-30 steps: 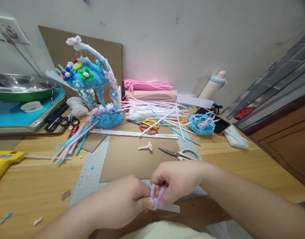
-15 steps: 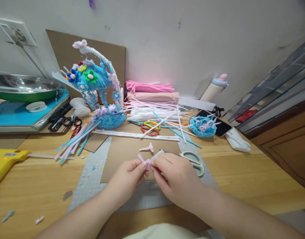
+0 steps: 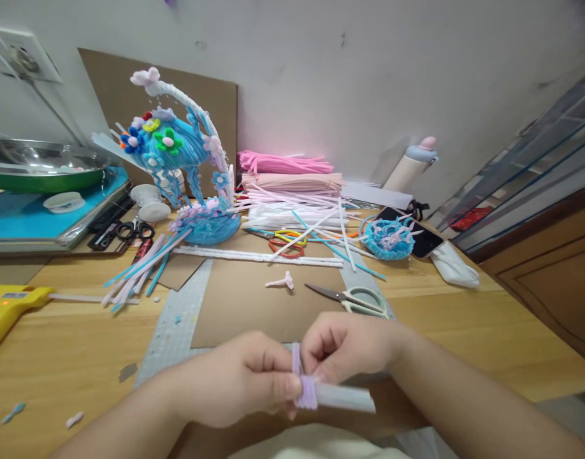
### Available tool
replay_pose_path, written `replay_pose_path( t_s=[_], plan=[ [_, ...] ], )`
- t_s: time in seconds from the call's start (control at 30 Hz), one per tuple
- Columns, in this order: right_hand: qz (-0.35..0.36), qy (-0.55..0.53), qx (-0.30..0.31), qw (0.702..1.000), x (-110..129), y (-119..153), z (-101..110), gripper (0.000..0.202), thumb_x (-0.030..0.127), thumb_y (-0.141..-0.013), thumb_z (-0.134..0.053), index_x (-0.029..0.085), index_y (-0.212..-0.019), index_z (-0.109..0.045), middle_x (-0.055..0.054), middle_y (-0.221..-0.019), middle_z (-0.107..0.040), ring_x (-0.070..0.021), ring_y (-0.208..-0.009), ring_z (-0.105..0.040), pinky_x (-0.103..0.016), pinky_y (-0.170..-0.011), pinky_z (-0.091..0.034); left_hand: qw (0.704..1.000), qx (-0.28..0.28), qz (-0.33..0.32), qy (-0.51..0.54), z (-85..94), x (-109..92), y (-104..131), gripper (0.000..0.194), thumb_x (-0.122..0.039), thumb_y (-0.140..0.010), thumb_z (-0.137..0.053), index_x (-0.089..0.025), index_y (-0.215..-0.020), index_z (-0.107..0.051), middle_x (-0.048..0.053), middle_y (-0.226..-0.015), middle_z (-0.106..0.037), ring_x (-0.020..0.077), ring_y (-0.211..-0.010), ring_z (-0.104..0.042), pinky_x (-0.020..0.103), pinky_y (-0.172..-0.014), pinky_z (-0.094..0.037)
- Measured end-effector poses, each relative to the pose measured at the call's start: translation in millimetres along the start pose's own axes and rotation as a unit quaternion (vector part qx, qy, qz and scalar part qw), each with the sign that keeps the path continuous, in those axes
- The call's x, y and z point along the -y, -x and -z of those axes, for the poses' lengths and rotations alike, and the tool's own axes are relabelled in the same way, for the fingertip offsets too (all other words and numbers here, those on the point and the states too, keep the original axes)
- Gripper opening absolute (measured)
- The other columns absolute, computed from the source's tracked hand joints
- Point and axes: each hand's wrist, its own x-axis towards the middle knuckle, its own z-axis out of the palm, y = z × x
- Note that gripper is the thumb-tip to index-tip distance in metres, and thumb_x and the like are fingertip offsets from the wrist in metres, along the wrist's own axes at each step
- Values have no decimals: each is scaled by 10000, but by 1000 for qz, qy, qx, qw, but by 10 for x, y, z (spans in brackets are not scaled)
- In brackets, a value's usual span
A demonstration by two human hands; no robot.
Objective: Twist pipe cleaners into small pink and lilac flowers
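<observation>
Head view: both hands (image 3: 299, 379) pinch lilac stem (image 3: 306, 391).

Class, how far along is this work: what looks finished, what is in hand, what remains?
The small pink piece on the cardboard looks already shaped. The left hand pinches a lilac coil around a pale strip, the right hand close against it. What seems left: the upright lilac end, not yet wound.
</observation>
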Motion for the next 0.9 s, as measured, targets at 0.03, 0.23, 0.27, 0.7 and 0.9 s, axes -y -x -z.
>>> replay_pose_path(
  t_s=[0.03,0.23,0.27,0.7,0.9],
  plan=[
    [-44,-2,50,998,1,-21,26,335,419,-649,-732,107,-647,-612,48,-566,-526,-50,-519,-426,-163,-507,-330,998,16,6,-68,-3,-11,18,342,-410,-845,-515,-123,-711,-643,-43,-544,-439,73,-493,-351,185,-467,-274],
    [-173,5,149,974,-38,-240,139,313,395,-585,-747,127,-694,-628,59,-544,-517,-40,-445,-369,-156,-404,-249,954,1,22,-298,-23,-24,52,337,-396,-859,-478,-173,-703,-676,-44,-535,-463,94,-487,-391,200,-464,-279],
    [-171,31,152,973,-21,-260,156,287,375,-591,-740,132,-694,-626,63,-542,-502,-45,-454,-370,-159,-408,-250,950,-7,26,-311,-23,-16,52,342,-404,-861,-469,-179,-708,-676,-45,-535,-467,95,-483,-393,201,-459,-274],
    [-122,656,-242,705,496,-153,-263,139,195,-761,-558,185,-642,-628,-40,-606,-638,-175,-531,-557,-260,-452,-237,954,-282,70,-68,1,183,-167,354,-449,-758,-557,-166,-545,-546,-49,-459,-401,96,-435,-300,222,-433,-154],
    [136,666,-409,609,102,-156,-212,177,126,-863,-436,166,-747,-563,-46,-707,-584,-178,-652,-529,-282,-574,-329,944,-304,67,107,16,125,-259,356,-536,-786,-415,-202,-686,-486,-109,-410,-309,58,-291,-154,190,-305,-143]
  ],
)
